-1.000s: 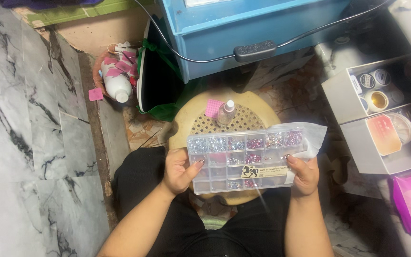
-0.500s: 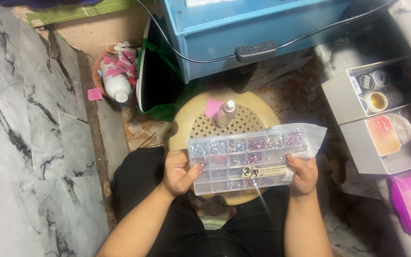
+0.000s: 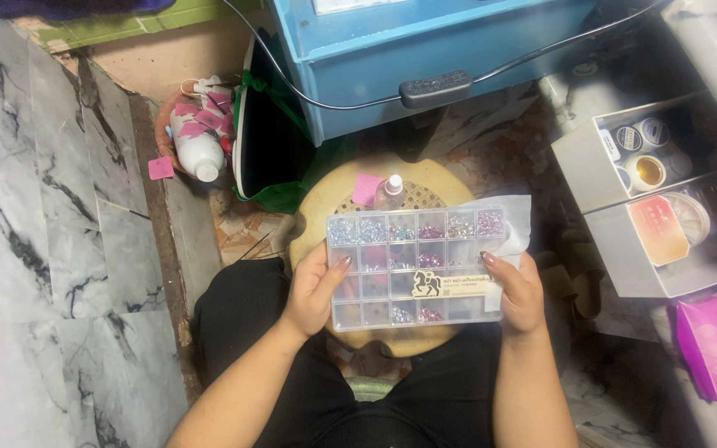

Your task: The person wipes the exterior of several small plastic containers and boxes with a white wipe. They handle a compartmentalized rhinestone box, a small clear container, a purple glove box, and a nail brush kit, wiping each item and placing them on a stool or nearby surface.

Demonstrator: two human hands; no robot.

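Clasping bead box (image 3: 415,268): left hand (image 3: 313,290), right hand (image 3: 518,294).

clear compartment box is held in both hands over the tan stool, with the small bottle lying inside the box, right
Not quite. The head view shows the clear compartment box held by the left hand and the right hand over the tan stool, but the small bottle is not inside the box: it stands on the stool beyond the box, beside a pink paper square.

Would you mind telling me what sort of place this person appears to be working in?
Probably a home craft or nail-art corner on a marble floor: both hands hold a compartment box of rhinestones over a low stool, with boxes of small jars alongside.
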